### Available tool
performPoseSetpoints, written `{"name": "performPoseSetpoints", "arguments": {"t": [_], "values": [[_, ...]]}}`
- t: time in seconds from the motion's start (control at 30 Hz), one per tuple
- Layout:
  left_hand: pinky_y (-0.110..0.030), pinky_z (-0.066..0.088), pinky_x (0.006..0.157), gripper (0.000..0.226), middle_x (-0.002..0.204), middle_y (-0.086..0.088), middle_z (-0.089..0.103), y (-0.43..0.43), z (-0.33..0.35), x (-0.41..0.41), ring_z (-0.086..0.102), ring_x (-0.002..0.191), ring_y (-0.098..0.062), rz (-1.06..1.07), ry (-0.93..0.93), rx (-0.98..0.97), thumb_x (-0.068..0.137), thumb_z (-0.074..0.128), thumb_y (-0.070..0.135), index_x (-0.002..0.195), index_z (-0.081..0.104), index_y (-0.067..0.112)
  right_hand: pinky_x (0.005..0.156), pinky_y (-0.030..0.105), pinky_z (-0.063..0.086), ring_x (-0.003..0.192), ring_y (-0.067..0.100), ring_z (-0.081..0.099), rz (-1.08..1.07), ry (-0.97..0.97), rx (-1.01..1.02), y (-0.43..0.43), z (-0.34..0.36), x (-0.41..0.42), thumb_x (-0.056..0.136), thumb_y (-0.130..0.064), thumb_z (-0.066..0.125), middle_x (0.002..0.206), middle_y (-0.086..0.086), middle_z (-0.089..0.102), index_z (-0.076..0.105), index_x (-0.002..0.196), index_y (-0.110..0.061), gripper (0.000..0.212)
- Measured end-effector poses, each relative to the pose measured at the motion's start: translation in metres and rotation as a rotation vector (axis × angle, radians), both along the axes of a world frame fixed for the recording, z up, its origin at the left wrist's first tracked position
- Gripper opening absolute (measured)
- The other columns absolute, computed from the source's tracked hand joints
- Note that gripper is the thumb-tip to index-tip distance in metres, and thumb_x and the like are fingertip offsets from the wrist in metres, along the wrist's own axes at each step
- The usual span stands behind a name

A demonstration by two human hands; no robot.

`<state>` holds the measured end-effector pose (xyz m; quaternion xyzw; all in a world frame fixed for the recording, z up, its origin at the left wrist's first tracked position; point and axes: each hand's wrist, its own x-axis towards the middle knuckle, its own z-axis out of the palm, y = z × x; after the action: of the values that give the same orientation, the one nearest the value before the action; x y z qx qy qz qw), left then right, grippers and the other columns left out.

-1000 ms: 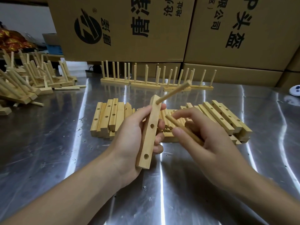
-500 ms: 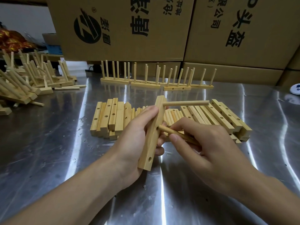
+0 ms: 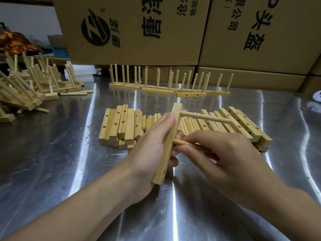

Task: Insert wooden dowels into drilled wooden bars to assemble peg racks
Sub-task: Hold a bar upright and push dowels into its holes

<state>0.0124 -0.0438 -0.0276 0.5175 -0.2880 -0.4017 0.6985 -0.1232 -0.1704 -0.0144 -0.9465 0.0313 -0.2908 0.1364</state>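
Gripping the bar [image 3: 166, 153] upright above the tabletop [image 3: 52, 153] in the left hand [image 3: 151, 148]; pinching a dowel [image 3: 186, 144] in the right hand [image 3: 225, 159], tip at the middle hole. Could jam or seat crooked if pushed at a slant. Counting: one bar held, one peg [image 3: 205, 117] seated, one bottom hole [image 3: 163, 171] empty, four finished racks [image 3: 157, 89] behind

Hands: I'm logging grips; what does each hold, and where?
Left hand grips the drilled bar round its middle; right hand pinches the lower dowel along its shaft.
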Motion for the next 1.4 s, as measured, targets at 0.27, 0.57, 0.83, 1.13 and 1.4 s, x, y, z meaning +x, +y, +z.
{"name": "performPoseSetpoints", "arguments": {"t": [0.27, 0.57, 0.83, 1.13, 1.4], "values": [[-0.049, 0.048, 0.093, 0.070, 0.092, -0.003, 0.059, 0.001, -0.005, -0.008, 0.054, 0.093, -0.024, 0.045, -0.158, 0.031, 0.106, 0.034, 0.070, 0.104, 0.062, 0.005, 0.052, 0.012, 0.033, 0.054, 0.004, 0.055, 0.058, -0.026, 0.096, -0.001, -0.004, 0.001, 0.107, -0.045, 0.057, 0.060, -0.021, 0.053, 0.078, 0.098, -0.030, 0.027], [-0.031, 0.054, 0.077, 0.039, 0.116, 0.001, 0.069, 0.000, -0.008, -0.010, 0.066, 0.096, -0.016, 0.076, -0.369, -0.084, 0.110, 0.035, 0.050, 0.125, 0.064, 0.029, 0.046, 0.019, 0.026, 0.047, 0.012, 0.028, 0.182, 0.162, 0.871, -0.001, -0.006, 0.000, 0.098, -0.045, 0.065, 0.051, -0.010, 0.036, 0.076, 0.078, -0.017, 0.036], [-0.049, 0.060, 0.100, 0.041, 0.117, -0.003, 0.077, -0.002, -0.004, -0.012, 0.074, 0.114, -0.021, 0.110, -0.276, -0.089, 0.115, 0.033, 0.036, 0.127, 0.063, 0.013, 0.059, 0.028, 0.051, 0.070, 0.009, 0.066, 0.022, 0.022, 0.205, -0.003, -0.008, -0.002, 0.102, -0.055, 0.059, 0.079, -0.017, 0.071, 0.079, 0.094, -0.035, 0.029], [-0.043, 0.061, 0.100, 0.037, 0.121, 0.007, 0.076, -0.005, -0.009, -0.014, 0.069, 0.121, -0.007, 0.174, -0.296, -0.097, 0.114, 0.033, 0.038, 0.125, 0.064, 0.020, 0.054, 0.013, 0.032, 0.053, 0.007, 0.049, 0.106, -0.016, 0.399, 0.007, -0.010, 0.002, 0.104, -0.043, 0.061, 0.058, -0.012, 0.057, 0.077, 0.086, -0.042, 0.024], [-0.053, 0.058, 0.103, 0.032, 0.124, 0.013, 0.072, -0.002, -0.011, -0.016, 0.063, 0.127, -0.002, 0.182, -0.351, -0.064, 0.112, 0.036, 0.042, 0.124, 0.063, 0.031, 0.046, 0.021, 0.022, 0.048, 0.013, 0.021, 0.126, 0.098, 0.901, 0.010, -0.013, 0.006, 0.093, -0.051, 0.065, 0.049, -0.005, 0.030, 0.074, 0.070, -0.017, 0.042]]}}
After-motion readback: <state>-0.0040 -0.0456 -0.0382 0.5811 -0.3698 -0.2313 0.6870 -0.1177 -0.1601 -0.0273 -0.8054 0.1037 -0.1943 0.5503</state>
